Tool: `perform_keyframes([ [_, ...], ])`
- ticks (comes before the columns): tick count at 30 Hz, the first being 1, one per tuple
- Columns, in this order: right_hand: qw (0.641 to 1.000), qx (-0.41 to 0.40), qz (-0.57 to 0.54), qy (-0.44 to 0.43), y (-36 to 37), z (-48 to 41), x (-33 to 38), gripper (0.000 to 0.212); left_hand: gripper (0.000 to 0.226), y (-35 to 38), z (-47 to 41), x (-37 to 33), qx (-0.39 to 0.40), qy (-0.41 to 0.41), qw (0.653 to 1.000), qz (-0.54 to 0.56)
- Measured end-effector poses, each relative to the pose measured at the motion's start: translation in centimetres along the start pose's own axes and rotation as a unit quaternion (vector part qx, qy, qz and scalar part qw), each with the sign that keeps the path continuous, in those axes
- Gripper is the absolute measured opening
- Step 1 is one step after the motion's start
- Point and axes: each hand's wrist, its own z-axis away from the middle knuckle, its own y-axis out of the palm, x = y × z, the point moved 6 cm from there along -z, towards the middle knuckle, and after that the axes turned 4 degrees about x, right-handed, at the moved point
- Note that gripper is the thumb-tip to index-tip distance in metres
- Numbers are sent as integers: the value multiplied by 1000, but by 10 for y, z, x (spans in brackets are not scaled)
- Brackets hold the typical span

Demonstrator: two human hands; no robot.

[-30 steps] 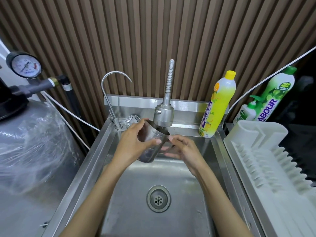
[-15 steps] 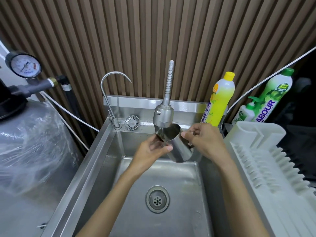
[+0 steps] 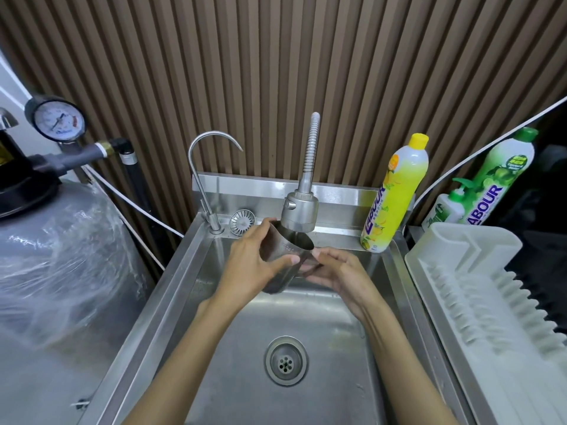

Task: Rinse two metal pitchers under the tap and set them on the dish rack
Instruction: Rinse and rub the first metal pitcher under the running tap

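Observation:
A metal pitcher [image 3: 283, 251] is held tilted under the tap's spray head [image 3: 299, 211], its mouth right below the head. My left hand [image 3: 250, 265] wraps around the pitcher's left side. Below and to the right, my right hand [image 3: 336, 269] touches the pitcher's lower right side with fingers curled on it. Only one pitcher is in view. The white dish rack [image 3: 478, 289] stands to the right of the sink [image 3: 196, 277] with nothing on it.
A thin gooseneck tap [image 3: 202, 167] and a loose strainer [image 3: 242, 220] sit at the sink's back left. A yellow soap bottle [image 3: 395, 194] stands on the back right rim, green bottles [image 3: 494, 185] behind the rack. A wrapped tank [image 3: 58, 259] with a gauge is at left. The drain [image 3: 286, 361] is below my hands.
The pitcher has shifted left and tilted back under the spray head. My right hand moved from the pitcher's upper right rim down to its lower right side; my left hand rose onto its side.

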Motion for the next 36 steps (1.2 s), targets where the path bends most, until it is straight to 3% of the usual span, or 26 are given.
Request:
perform_keyframes([
  [3, 999, -27, 29, 18, -2, 4, 8, 21, 59, 1, 0, 6, 5, -52, 998, -45],
  [6, 986, -77, 144, 18, -10, 10, 31, 24, 43, 12, 5, 16, 46, -110, 990, 70],
  [8, 957, -103, 273, -7, -16, 13, 49, 26, 21, 27, 10, 20, 85, -131, 977, 144],
  [12, 879, -130, 452, -78, -18, 17, 72, 22, 32, 53, 13, 20, 82, -128, 938, 312],
  [14, 880, -135, 442, -110, -19, 16, 72, 16, 47, 57, 10, 16, 52, -107, 929, 351],
  [18, 957, -78, 248, -127, -22, 2, 56, 14, 71, 52, 4, 19, -33, -86, 936, 341],
  [21, 988, -23, 121, -93, -17, -12, 32, 3, 72, 34, 8, 12, -82, -43, 969, 228],
  [24, 998, 7, 34, -60, -11, -18, 11, 6, 73, 17, 10, 3, -107, -6, 987, 120],
  [31, 993, -1, 116, 6, -5, -3, 11, 22, 68, 5, 18, 19, -63, -104, 992, 27],
  [34, 980, -35, 196, 3, -9, 9, 29, 22, 40, 15, 21, 24, -23, -130, 986, 105],
  [36, 949, -68, 306, -34, -8, 19, 50, 21, 32, 24, 19, 25, 33, -132, 975, 178],
])
